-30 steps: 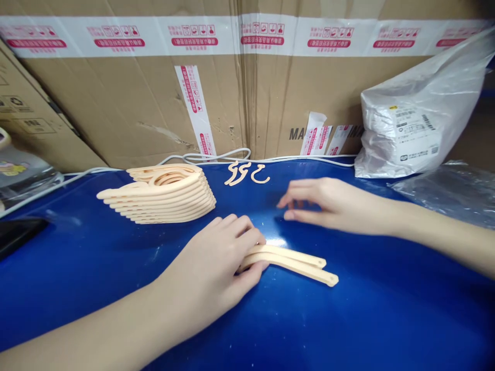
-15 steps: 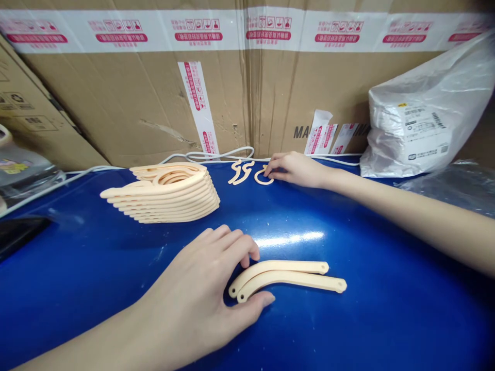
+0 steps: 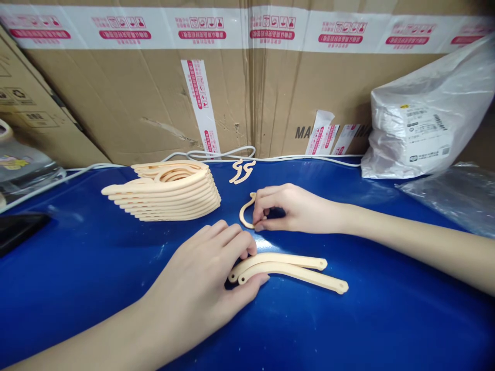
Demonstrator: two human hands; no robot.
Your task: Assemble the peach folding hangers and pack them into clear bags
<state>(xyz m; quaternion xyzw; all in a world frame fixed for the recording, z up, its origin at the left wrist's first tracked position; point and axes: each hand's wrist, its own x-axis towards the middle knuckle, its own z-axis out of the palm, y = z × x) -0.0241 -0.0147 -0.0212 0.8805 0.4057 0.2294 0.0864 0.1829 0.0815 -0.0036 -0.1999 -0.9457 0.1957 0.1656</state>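
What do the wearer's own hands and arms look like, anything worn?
Left hand and right hand are bare: no gloves, rings, watch or bracelet visible. No sleeves show on the visible stretch of either forearm. No distinct markings or attached cables seen.

In front of the two curved bars (image 3: 301, 274), the blue table (image 3: 367, 330) gives a hand wide room to pass, also around their right ends. From their left, the left hand (image 3: 211, 263) bars the way. Between these bars and the right hand (image 3: 296, 208), which pinches a hook (image 3: 243, 215), I see only a narrow passage. Farther back, the piled pieces (image 3: 170, 198) obstruct the left, with a small gap beside two S-shaped pieces (image 3: 246, 173). Cardboard (image 3: 147, 93) closes the back; a white bag (image 3: 410, 144) blocks the right corner.
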